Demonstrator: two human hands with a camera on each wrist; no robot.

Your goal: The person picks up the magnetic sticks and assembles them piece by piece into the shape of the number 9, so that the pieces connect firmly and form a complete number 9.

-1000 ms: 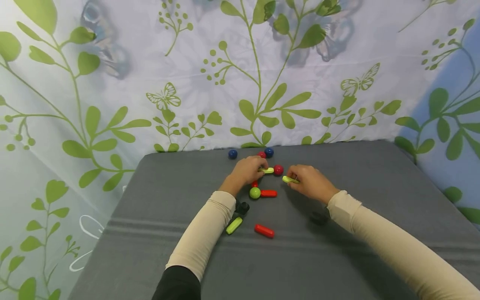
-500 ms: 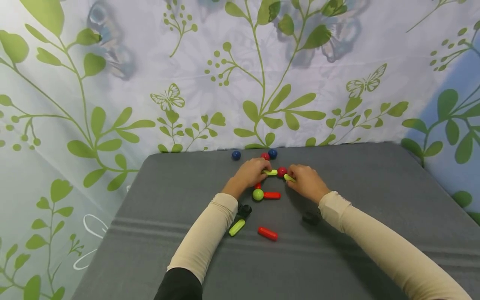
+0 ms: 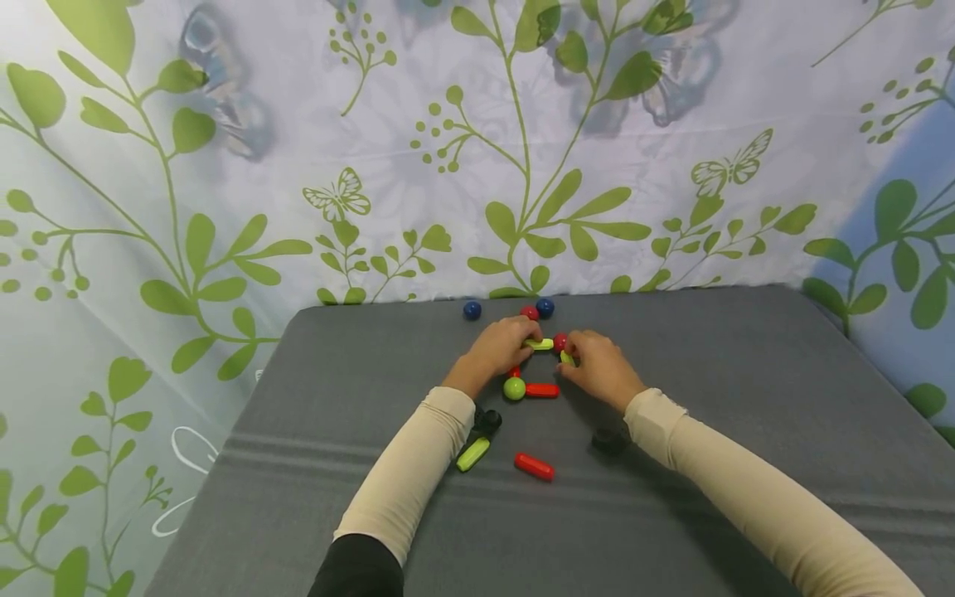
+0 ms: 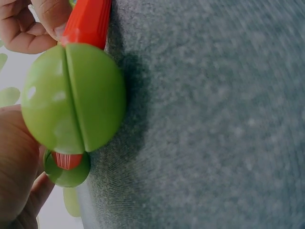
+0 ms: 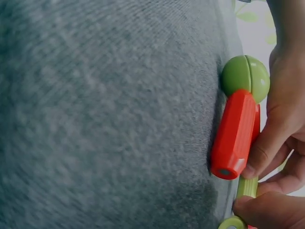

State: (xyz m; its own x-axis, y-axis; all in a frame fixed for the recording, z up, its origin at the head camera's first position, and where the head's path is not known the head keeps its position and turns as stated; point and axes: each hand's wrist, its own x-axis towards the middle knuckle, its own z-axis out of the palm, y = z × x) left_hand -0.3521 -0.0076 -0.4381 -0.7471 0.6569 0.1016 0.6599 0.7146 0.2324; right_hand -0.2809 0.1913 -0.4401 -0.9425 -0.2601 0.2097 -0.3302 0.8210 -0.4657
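My left hand (image 3: 501, 344) pinches a yellow-green building rod (image 3: 542, 344), whose far end meets a red ball (image 3: 561, 342). A second yellow-green rod (image 3: 567, 359) is between the fingertips of my right hand (image 3: 599, 365), its upper end right at that ball. Below my left hand lies a green ball (image 3: 515, 389) with a red rod (image 3: 542, 390) pointing right from it. Another red rod (image 3: 516, 371) runs from this ball toward a second green ball (image 4: 67, 174), mostly hidden in the head view. The right wrist view shows my right-hand rod's round end (image 5: 233, 223).
Nearer on the grey table (image 3: 298, 464) lie a loose yellow-green rod (image 3: 473, 454) and a loose red rod (image 3: 534, 466). At the back edge sit two blue balls (image 3: 472, 310) and a red ball (image 3: 529, 313). A leaf-patterned cloth (image 3: 403, 166) hangs behind.
My right hand has moved left, bringing its yellow-green rod to the red ball and turning it more upright in the head view. My left hand keeps its grip; the view has shifted slightly.
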